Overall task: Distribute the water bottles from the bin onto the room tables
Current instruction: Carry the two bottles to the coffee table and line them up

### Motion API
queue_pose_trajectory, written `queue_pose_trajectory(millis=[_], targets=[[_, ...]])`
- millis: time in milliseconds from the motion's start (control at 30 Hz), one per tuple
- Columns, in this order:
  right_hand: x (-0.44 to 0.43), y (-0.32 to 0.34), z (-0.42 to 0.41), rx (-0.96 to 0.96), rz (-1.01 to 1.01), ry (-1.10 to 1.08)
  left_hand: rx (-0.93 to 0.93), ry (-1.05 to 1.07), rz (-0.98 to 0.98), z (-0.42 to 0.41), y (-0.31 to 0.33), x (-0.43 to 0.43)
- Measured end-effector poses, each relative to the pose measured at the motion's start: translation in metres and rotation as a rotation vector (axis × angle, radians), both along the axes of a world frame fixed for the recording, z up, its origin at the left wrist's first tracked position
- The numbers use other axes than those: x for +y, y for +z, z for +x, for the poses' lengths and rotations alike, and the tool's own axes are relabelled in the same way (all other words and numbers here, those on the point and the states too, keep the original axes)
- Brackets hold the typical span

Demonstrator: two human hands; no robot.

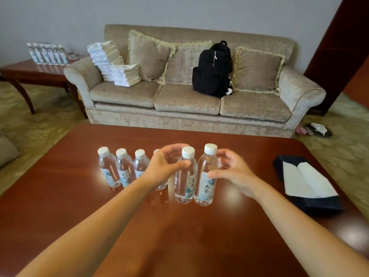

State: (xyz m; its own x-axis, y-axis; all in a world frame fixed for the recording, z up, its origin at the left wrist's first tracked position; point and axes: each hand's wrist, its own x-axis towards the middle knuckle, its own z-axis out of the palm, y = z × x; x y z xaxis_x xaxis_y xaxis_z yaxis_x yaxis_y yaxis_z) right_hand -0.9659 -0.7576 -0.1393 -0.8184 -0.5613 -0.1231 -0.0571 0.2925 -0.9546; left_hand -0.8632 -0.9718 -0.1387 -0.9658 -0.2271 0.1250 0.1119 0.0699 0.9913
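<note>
- Gripping one bottle near its neck, the left hand has its thumb across the front.
- Just right, the right hand pinches a second bottle, thumb on its label (both upright on the table).
- Left of the left hand stand four more bottles in a row, one mostly hidden.
- Right of the right hand lies a tissue box.

A hotel-suite lounge: plush sofa, polished wooden tables, stacked towels, patterned carpet.
</note>
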Motion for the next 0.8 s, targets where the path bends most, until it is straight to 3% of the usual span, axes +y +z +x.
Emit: queue_pose_trajectory(millis=[267,633,800], targets=[[-0.012,-0.095,-0.006,0.166,-0.089,-0.035,0.159,-0.035,-0.096,-0.016,-0.094,-0.012],[-0.011,-0.117,-0.008,0.135,-0.057,-0.035,0.112,-0.024,-0.179,-0.017,-0.111,-0.008],[-0.008,-0.110,0.002,0.163,-0.019,0.002,0.082,0.011,-0.304,-0.009,-0.105,0.000]])
